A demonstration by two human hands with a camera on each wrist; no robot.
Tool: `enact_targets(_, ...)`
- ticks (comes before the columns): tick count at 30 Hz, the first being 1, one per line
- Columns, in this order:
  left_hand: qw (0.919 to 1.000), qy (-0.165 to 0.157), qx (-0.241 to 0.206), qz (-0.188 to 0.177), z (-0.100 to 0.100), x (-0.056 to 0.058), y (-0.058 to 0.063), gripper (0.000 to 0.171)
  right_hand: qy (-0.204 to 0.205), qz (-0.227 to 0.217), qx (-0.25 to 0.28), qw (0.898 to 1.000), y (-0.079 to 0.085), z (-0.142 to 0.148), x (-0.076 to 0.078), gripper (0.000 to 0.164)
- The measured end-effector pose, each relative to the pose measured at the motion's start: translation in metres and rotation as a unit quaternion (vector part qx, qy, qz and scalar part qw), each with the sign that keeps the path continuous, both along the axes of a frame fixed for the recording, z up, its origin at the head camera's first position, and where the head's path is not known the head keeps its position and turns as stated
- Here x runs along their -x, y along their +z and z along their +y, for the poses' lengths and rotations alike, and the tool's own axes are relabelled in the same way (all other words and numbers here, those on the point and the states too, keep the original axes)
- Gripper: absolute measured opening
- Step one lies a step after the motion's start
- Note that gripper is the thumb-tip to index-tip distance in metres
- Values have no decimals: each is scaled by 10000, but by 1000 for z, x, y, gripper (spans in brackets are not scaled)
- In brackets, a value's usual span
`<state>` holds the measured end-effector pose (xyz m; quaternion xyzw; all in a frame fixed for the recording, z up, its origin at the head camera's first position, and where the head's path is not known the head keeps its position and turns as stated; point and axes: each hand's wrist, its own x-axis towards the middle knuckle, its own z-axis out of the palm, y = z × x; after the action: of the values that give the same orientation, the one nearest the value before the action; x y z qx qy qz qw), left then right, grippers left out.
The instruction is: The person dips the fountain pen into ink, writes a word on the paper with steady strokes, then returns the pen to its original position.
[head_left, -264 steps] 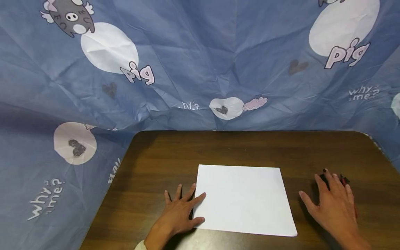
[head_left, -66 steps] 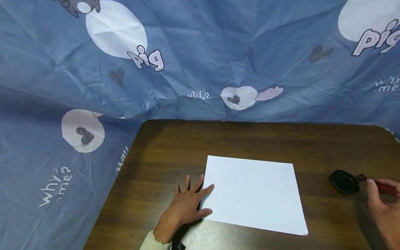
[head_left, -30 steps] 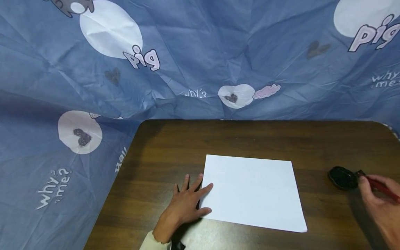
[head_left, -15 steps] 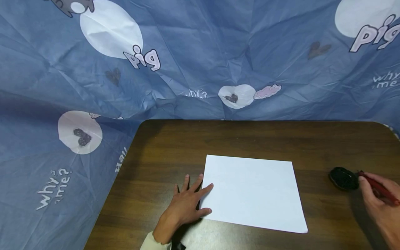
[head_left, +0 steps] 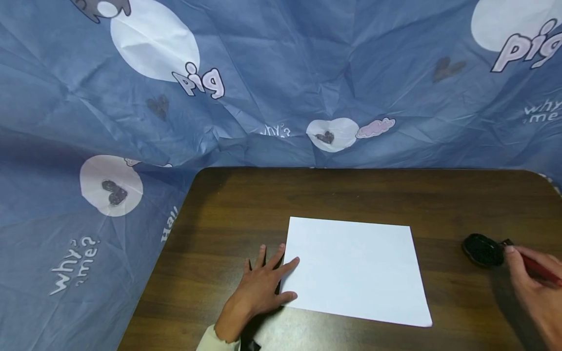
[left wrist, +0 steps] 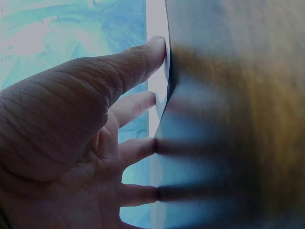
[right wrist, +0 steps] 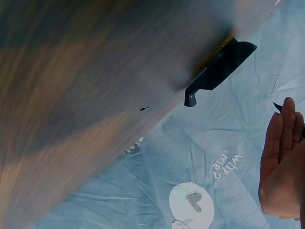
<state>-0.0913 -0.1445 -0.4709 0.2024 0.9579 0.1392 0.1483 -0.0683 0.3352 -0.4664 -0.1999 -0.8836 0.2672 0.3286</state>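
table [head_left: 351, 195] glare; wrist views seemingly soft

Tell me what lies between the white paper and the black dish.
Only bare brown tabletop lies between the white paper and the black dish; the head view shows it.

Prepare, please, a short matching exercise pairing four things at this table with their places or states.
Things:
1. White paper
2. Left hand
3. Black dish
4. Red tool

Places or states:
A. Held in the right hand
B. Resting on the table, right of the paper
C. Lying flat between left hand and dish
D. Spread at the paper's left edge

Pairs: 1-C, 2-D, 3-B, 4-A
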Motion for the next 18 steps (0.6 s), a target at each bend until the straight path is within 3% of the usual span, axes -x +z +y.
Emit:
enact_targets(4,10000,1,5,-19,0,0,-1,72,178,-73,166,9997,1,2,0,25)
enact_targets(9,10000,18,57,-35,-1,-1,0,72,8,-274,480,9985,-1,3,4,25)
enact_targets(16,10000,0,32,-41,0,-1,1,72,100,-275,443,9986,-2,7,4,21)
enact_targets(18,10000,-14,42,-36,1,-1,2,72,96,-469,511,9975,-1,8,5,23)
